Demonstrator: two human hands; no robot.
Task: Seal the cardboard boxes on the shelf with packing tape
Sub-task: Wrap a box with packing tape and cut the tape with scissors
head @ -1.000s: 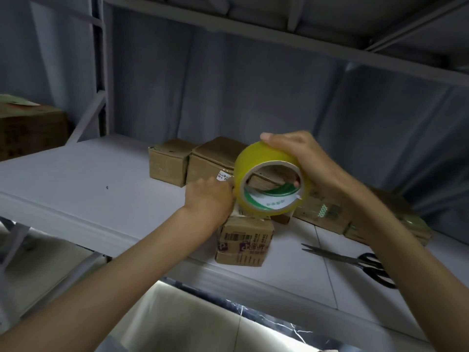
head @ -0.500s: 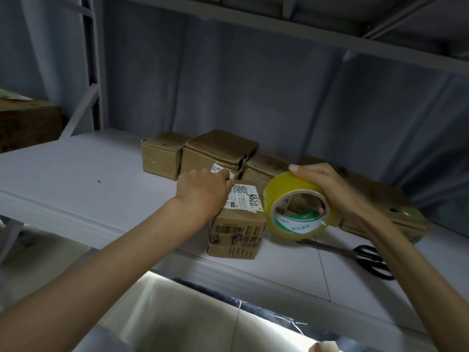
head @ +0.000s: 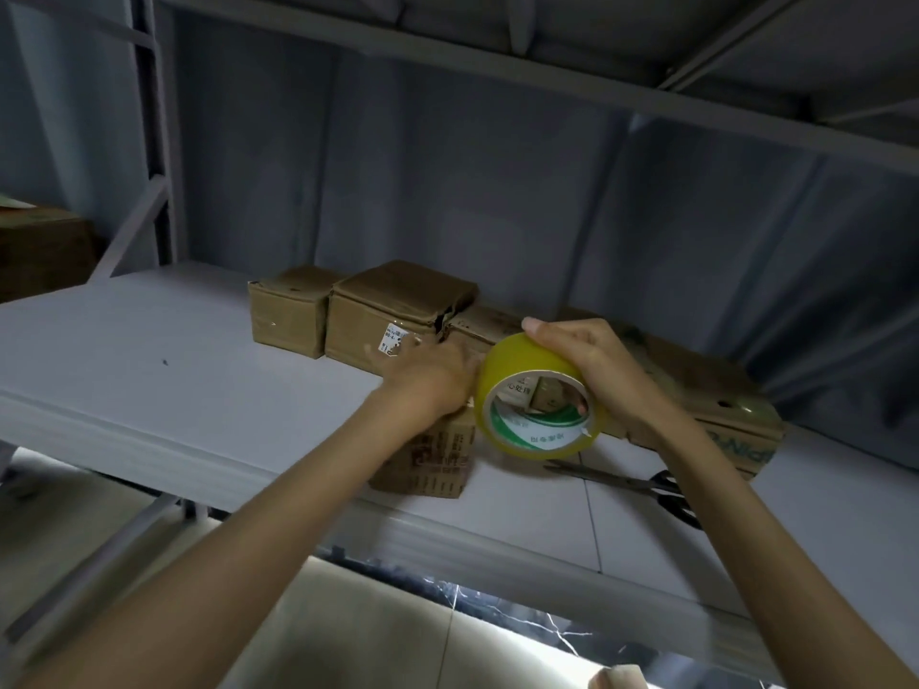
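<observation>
A small printed cardboard box [head: 432, 457] stands near the front edge of the white shelf [head: 149, 370]. My left hand [head: 430, 375] lies on top of it, fingers curled, hiding its top. My right hand [head: 592, 370] grips a yellow roll of packing tape [head: 527, 375] right beside the left hand, over the box's right side. Whether a strip of tape runs between roll and box is hidden.
Two sealed brown boxes [head: 288, 310] [head: 393, 315] stand at the back, with a long flat carton [head: 721, 410] to their right. Black-handled scissors [head: 641, 484] lie on the shelf under my right forearm. An upper shelf [head: 497, 67] hangs overhead. Another carton [head: 40, 251] sits far left.
The tape roll swung out to the right of the small box, then came back left against my left hand. My left hand stayed on the box top.
</observation>
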